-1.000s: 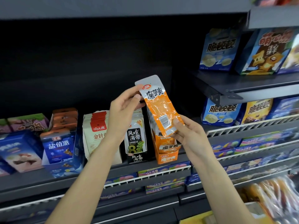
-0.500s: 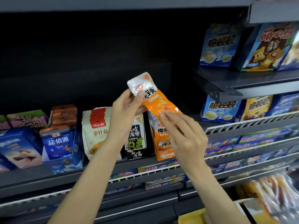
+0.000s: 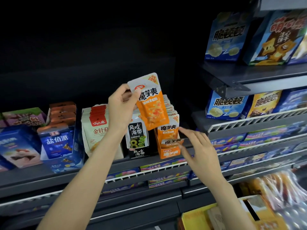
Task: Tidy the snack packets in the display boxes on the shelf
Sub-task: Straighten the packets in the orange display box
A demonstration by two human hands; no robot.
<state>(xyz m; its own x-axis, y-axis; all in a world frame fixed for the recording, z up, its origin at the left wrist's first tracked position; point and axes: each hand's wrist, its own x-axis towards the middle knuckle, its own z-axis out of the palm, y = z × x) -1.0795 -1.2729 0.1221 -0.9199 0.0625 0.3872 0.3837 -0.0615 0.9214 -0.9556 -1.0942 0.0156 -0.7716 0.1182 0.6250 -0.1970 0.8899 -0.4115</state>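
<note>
My left hand (image 3: pixel 122 107) pinches the white top corner of an orange snack packet (image 3: pixel 151 105), held upright with its front facing me, above the shelf. Just below and right of it stands the orange display box (image 3: pixel 169 152), holding several matching orange packets (image 3: pixel 167 131) in a row. My right hand (image 3: pixel 197 146) is beside the box's right front, fingers relaxed and spread, holding nothing; its fingertips are near the front packet, and I cannot tell whether they touch it.
Left of the orange box stand a black seaweed packet box (image 3: pixel 137 138), a white-and-red packet box (image 3: pixel 98 128) and blue boxes (image 3: pixel 57 141) on the dark shelf (image 3: pixel 41 175). Blue and yellow cartons (image 3: pixel 226 107) fill the right-hand shelves. Wire-fronted racks (image 3: pixel 149 170) lie below.
The packet was turned over from back to front. My right hand let go of it and dropped down to the orange display box. My left hand still holds the top.
</note>
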